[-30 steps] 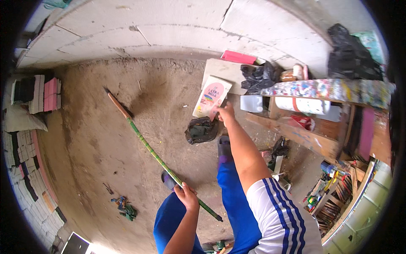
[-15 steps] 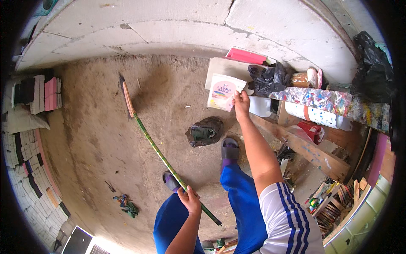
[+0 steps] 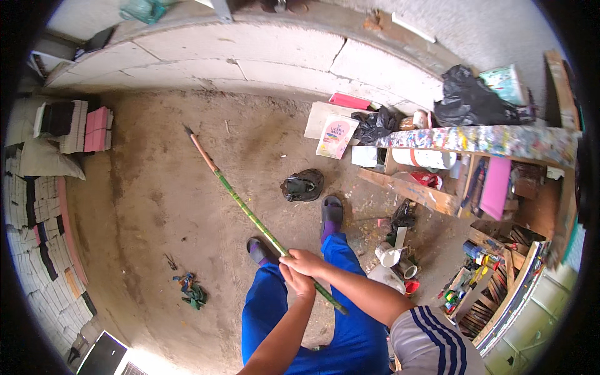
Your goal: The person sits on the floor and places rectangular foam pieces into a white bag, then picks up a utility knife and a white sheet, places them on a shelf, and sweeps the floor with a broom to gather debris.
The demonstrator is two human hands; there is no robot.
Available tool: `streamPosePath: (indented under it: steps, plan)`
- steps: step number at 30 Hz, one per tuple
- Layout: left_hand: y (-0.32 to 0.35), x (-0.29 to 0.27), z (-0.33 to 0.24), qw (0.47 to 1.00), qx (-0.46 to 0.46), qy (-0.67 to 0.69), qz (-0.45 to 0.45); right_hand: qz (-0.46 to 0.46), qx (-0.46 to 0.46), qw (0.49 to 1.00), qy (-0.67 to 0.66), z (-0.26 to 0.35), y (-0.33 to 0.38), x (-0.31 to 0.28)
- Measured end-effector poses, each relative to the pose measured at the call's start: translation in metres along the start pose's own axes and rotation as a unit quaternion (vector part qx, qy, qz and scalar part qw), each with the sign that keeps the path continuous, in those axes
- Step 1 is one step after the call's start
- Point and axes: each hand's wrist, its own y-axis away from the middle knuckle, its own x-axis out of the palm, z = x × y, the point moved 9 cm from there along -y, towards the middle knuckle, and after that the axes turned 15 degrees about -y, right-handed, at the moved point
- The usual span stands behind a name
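Head view shows the person standing on the dirt floor [image 3: 156, 206] with both hands on a long green stick [image 3: 250, 215], which serves as the landmark. Its brown far end rests on the ground toward the white wall [image 3: 250, 59]; its near end pokes out just past the hands, over the blue trousers [image 3: 294, 312]. The right hand [image 3: 307, 262] is closed around the stick, and the left hand [image 3: 295, 281] is curled shut just behind it, touching it.

The step in hand looks like taking a 2-handed grip on the stick, its tip planted on the floor. A next move would likely call for a firm hold and a clear swing, since the dark bag [image 3: 302, 185] lies just right of the shaft and the 2 sandalled feet stand close to its near part. A pink-and-white packet [image 3: 336, 136] leans further right of the stick, well apart.
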Motion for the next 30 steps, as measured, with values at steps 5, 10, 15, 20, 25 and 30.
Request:
streamPosePath:
  steps: [5, 10, 15, 20, 25, 30]
  plan:
    - [0.098, -0.003, -0.057, 0.956, 0.013, -0.181, 0.230, -0.193, -0.061, 0.979, 0.030, 0.042, 0.113, -0.024]
    - [0.142, -0.042, -0.112, 0.849, 0.126, -0.403, 0.316, -0.317, 0.011, 0.923, 0.216, 0.087, 0.237, -0.053]
    - [0.132, -0.095, -0.090, 0.760, 0.156, -0.535, 0.335, -0.375, -0.024, 0.916, 0.142, 0.014, 0.296, -0.061]
    - [0.128, -0.159, -0.035, 0.720, 0.118, -0.600, 0.327, -0.401, 0.061, 0.906, 0.120, -0.051, 0.310, -0.059]
    - [0.140, -0.186, -0.005, 0.694, 0.050, -0.634, 0.338, -0.403, 0.061, 0.905, 0.120, -0.090, 0.302, -0.060]
    - [0.140, -0.185, 0.000, 0.694, 0.064, -0.633, 0.337, -0.379, 0.109, 0.910, 0.128, -0.084, 0.288, -0.061]
